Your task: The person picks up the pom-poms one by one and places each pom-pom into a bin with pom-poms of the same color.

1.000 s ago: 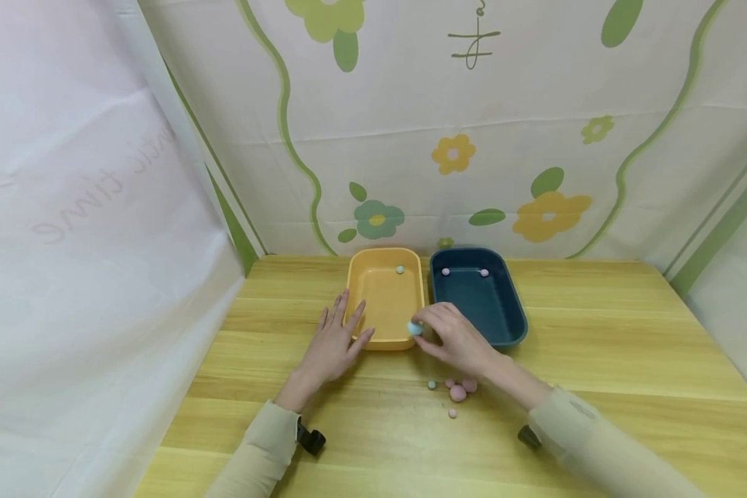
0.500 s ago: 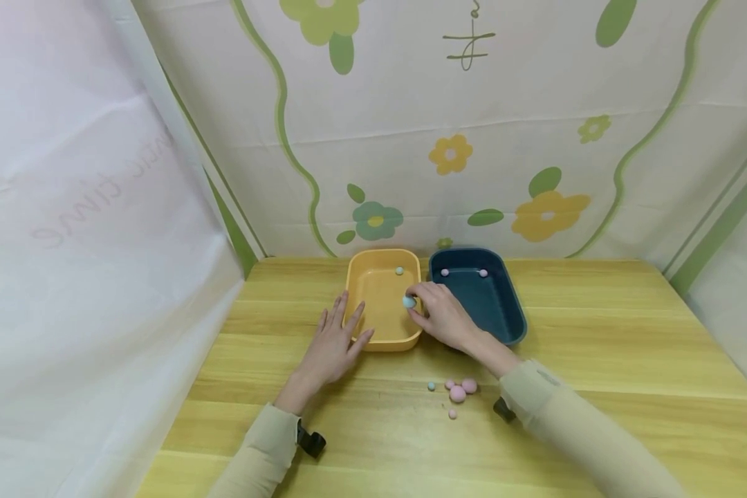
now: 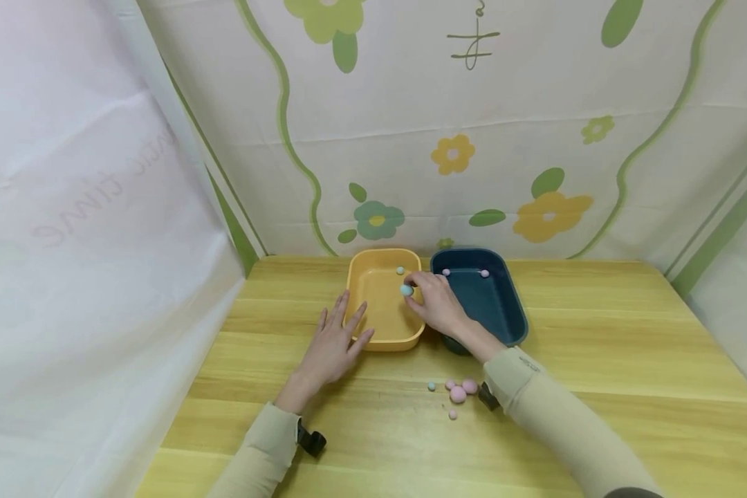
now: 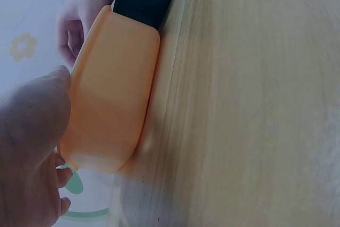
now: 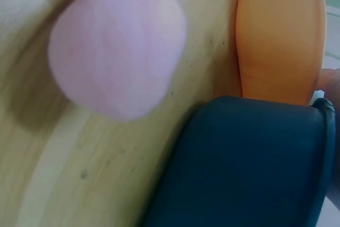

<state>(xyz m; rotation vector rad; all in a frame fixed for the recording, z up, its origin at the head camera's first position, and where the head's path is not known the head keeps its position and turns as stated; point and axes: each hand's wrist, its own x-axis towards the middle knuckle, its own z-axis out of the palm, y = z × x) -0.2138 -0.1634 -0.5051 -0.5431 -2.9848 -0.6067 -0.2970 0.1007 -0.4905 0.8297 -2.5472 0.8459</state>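
Observation:
My right hand (image 3: pixel 438 304) pinches a light blue pom-pom (image 3: pixel 406 290) between thumb and fingers over the right side of the yellow tray (image 3: pixel 382 308). Fingers spread, my left hand (image 3: pixel 331 349) rests at that tray's left edge; the left wrist view shows the thumb side of this hand (image 4: pixel 34 126) against the tray's rim. A small pale blue pom-pom (image 3: pixel 400 270) lies at the back inside the yellow tray. The dark blue tray (image 3: pixel 488 304) stands to the right, partly behind my right hand, with two small pink pom-poms (image 3: pixel 485 274) at its back.
Several pink pom-poms (image 3: pixel 458 394) and a small blue one (image 3: pixel 431 386) lie on the wooden table (image 3: pixel 373 443) in front of the trays. One large pink pom-pom (image 5: pixel 117 49) fills the near part of the right wrist view. A flowered curtain (image 3: pixel 373 173) hangs behind.
My right hand has moved away from me and slightly left with the blue pom-pom, from the yellow tray's front right corner to over its right side. My left hand has stayed in place.

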